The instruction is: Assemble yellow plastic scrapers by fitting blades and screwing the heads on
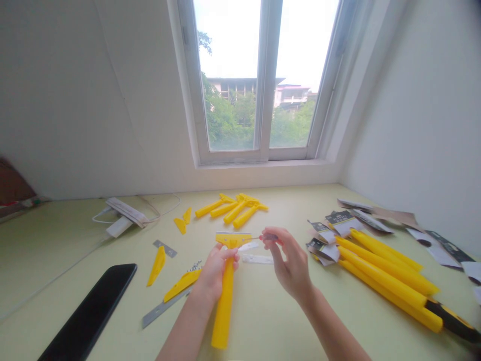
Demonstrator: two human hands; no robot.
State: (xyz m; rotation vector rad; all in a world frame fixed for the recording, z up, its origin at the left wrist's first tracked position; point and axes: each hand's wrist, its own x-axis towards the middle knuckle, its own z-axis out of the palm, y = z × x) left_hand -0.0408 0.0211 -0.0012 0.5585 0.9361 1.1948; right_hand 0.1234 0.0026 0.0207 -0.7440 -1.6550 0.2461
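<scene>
My left hand (pixel 211 275) is closed around a yellow scraper (pixel 224 313) just below its wide head, the handle pointing toward me. A thin metal blade edge shows along the top of the head. In my right hand (pixel 292 260) a small screwdriver (pixel 269 237) is pinched, its thin shaft pointing left at the head's right end; whether the tip touches a screw I cannot tell. Left of my left hand lie yellow head covers (pixel 157 265), flat metal blades (pixel 160 311) and a pile of small screws (pixel 194 266). Behind the hands rest pale strips (pixel 257 259).
Several yellow scraper handles (pixel 246 210) and two small yellow pieces (pixel 180 225) lie at the back. Long yellow scrapers (pixel 391 273) with card packaging (pixel 341 220) are on the right. A black phone (pixel 93 311) and a white power strip (pixel 128 211) with cables occupy the left.
</scene>
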